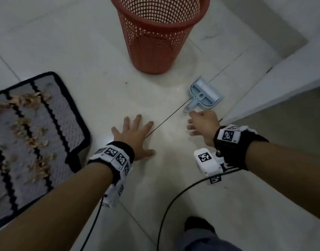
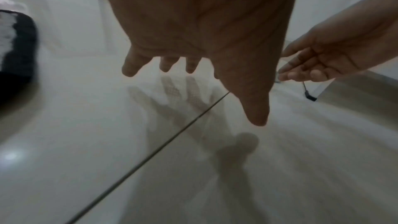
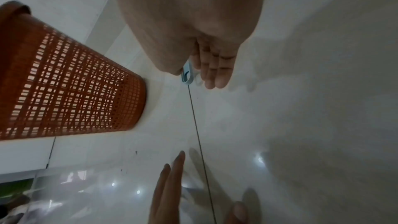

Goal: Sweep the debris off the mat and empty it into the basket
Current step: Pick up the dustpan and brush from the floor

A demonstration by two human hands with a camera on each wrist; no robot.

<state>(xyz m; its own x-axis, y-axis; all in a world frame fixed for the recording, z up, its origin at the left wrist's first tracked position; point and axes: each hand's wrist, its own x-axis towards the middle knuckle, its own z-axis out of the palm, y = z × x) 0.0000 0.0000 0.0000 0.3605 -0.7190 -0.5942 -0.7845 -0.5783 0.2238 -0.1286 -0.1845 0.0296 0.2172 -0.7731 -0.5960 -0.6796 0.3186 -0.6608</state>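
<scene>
A grey mat (image 1: 47, 113) with black stripes and a black border lies at the left, strewn with dry brown debris (image 1: 31, 136). A red mesh basket (image 1: 155, 33) stands upright at the top centre. A light blue dustpan with a brush clipped in it (image 1: 203, 94) lies on the floor to the basket's lower right. My right hand (image 1: 200, 122) hovers open just short of the dustpan's handle (image 3: 186, 74), holding nothing. My left hand (image 1: 135, 134) is spread open, palm down, above the floor between the mat and the dustpan.
The floor is pale glossy tile (image 1: 173, 187) with dark grout lines. A white step or ledge (image 1: 282, 78) runs along the right. Black cables (image 1: 173, 205) trail from my wrists. My foot (image 1: 199, 225) stands at the bottom.
</scene>
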